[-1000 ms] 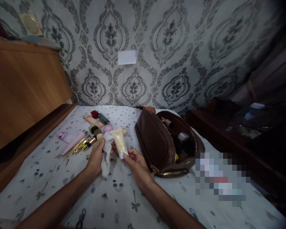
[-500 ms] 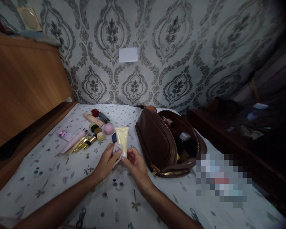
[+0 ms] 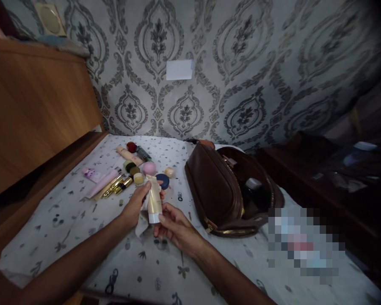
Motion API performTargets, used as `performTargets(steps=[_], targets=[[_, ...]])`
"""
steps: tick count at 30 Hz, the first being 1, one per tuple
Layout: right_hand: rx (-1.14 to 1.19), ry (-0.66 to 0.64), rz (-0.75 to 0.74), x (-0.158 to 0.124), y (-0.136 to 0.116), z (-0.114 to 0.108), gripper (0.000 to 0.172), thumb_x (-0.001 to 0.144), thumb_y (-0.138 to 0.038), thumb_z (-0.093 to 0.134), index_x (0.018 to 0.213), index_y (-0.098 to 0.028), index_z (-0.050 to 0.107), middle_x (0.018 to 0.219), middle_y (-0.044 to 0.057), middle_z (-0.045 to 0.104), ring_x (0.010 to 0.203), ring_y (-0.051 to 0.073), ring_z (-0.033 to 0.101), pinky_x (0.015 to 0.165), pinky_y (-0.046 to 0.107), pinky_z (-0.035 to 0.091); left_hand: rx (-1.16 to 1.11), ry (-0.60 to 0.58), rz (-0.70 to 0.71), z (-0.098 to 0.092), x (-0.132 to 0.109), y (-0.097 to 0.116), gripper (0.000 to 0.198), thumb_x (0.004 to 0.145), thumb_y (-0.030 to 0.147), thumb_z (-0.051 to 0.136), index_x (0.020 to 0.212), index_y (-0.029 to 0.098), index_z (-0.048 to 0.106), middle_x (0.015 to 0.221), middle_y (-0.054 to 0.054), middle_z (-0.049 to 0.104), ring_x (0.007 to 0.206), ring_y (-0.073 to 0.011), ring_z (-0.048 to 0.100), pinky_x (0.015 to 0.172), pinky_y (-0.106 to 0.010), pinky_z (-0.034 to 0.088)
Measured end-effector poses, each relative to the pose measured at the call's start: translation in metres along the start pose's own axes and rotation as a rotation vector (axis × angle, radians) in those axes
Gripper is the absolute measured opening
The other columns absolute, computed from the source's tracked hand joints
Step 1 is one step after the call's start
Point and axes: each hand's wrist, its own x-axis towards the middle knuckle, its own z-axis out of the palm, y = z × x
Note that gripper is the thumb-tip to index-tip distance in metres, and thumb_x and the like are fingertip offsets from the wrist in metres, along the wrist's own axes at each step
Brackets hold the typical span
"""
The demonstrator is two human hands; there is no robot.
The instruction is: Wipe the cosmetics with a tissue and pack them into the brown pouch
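A pale gold squeeze tube [image 3: 155,200] with a white cap is held between both hands, cap end toward me. My left hand [image 3: 135,207] grips its upper part and also has a white cloth or wipe [image 3: 142,225], which hangs below the fingers. My right hand [image 3: 180,228] pinches the tube at its white cap with thumb and fingers. Just beyond the tube are a dark blue round container [image 3: 163,181], a small cream jar [image 3: 169,172] and a pink round container [image 3: 149,168].
Left of the hands lie gold cosmetic tubes [image 3: 116,186], a pink tube [image 3: 103,183] and several small jars. An unzipped brown leather bag [image 3: 212,190] stands at right, with a white-capped bottle [image 3: 253,183] inside. A wooden cabinet [image 3: 41,106] borders the left. Something pixelated lies far right.
The tube has come closer and tilted, its top now leaning left. My left hand has moved onto the tube's upper part, and the cloth hangs lower. The view has shifted slightly left.
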Motion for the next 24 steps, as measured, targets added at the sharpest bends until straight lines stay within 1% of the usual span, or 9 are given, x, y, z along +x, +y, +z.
performTargets(steps=[1, 3, 7, 11, 16, 18, 21, 24], targets=[[0.035, -0.010, 0.031, 0.000, -0.001, 0.000, 0.045, 0.070, -0.046, 0.083, 0.091, -0.017, 0.057, 0.069, -0.004, 0.063, 0.057, 0.009, 0.061, 0.054, 0.019, 0.043, -0.078, -0.009, -0.042, 0.000, 0.000, 0.001, 0.060, 0.061, 0.064, 0.078, 0.096, 0.016, 0.067, 0.075, -0.004, 0.068, 0.065, -0.0188, 0.064, 0.057, -0.027, 0.051], [0.082, -0.013, 0.066, 0.000, -0.002, 0.001, 0.045, 0.069, -0.044, 0.085, 0.092, -0.015, 0.059, 0.072, -0.002, 0.065, 0.057, 0.008, 0.062, 0.055, 0.019, 0.044, -0.154, 0.018, -0.076, 0.000, 0.000, 0.001, 0.058, 0.058, 0.059, 0.082, 0.094, 0.017, 0.066, 0.074, -0.003, 0.068, 0.062, -0.0177, 0.064, 0.053, -0.026, 0.049], [0.085, -0.033, 0.065, 0.001, -0.002, 0.004, 0.045, 0.072, -0.047, 0.082, 0.093, -0.013, 0.062, 0.081, 0.004, 0.072, 0.059, 0.009, 0.064, 0.055, 0.019, 0.044, -0.145, 0.118, -0.046, -0.001, 0.001, 0.001, 0.046, 0.062, 0.054, 0.081, 0.085, 0.018, 0.063, 0.064, 0.002, 0.064, 0.050, -0.0134, 0.057, 0.045, -0.024, 0.045], [0.039, -0.014, 0.057, 0.001, 0.002, 0.004, 0.048, 0.068, -0.046, 0.084, 0.096, -0.015, 0.062, 0.081, 0.003, 0.073, 0.059, 0.010, 0.064, 0.054, 0.020, 0.043, -0.116, 0.201, -0.019, -0.003, 0.007, 0.001, 0.044, 0.060, 0.046, 0.083, 0.086, 0.017, 0.063, 0.062, 0.004, 0.064, 0.051, -0.0131, 0.058, 0.049, -0.024, 0.046], [0.014, 0.014, 0.057, 0.001, 0.003, 0.002, 0.045, 0.069, -0.044, 0.084, 0.095, -0.014, 0.062, 0.081, 0.002, 0.072, 0.059, 0.009, 0.064, 0.055, 0.019, 0.044, -0.087, 0.267, 0.024, -0.006, 0.015, 0.001, 0.047, 0.061, 0.048, 0.082, 0.091, 0.017, 0.063, 0.065, 0.005, 0.065, 0.055, -0.0126, 0.060, 0.053, -0.022, 0.047], [0.016, 0.019, 0.044, 0.001, 0.003, 0.001, 0.044, 0.070, -0.042, 0.084, 0.094, -0.014, 0.062, 0.081, 0.002, 0.071, 0.060, 0.009, 0.064, 0.055, 0.019, 0.044, -0.079, 0.266, 0.016, -0.006, 0.015, 0.001, 0.048, 0.062, 0.050, 0.081, 0.091, 0.017, 0.062, 0.065, 0.006, 0.065, 0.053, -0.0127, 0.060, 0.052, -0.022, 0.047], [0.008, 0.021, 0.020, 0.001, 0.003, 0.000, 0.041, 0.071, -0.042, 0.083, 0.093, -0.015, 0.063, 0.082, 0.001, 0.070, 0.061, 0.009, 0.064, 0.056, 0.019, 0.045, -0.061, 0.231, -0.034, -0.005, 0.013, 0.000, 0.048, 0.064, 0.056, 0.079, 0.086, 0.017, 0.060, 0.059, 0.005, 0.062, 0.047, -0.0134, 0.058, 0.046, -0.023, 0.046], [0.001, 0.027, 0.013, 0.001, 0.003, 0.000, 0.042, 0.070, -0.045, 0.083, 0.093, -0.015, 0.064, 0.080, 0.001, 0.069, 0.061, 0.010, 0.064, 0.055, 0.020, 0.044, -0.029, 0.188, -0.091, -0.001, 0.007, -0.001, 0.047, 0.065, 0.058, 0.078, 0.083, 0.018, 0.060, 0.052, 0.005, 0.058, 0.039, -0.0122, 0.052, 0.039, -0.023, 0.041]])
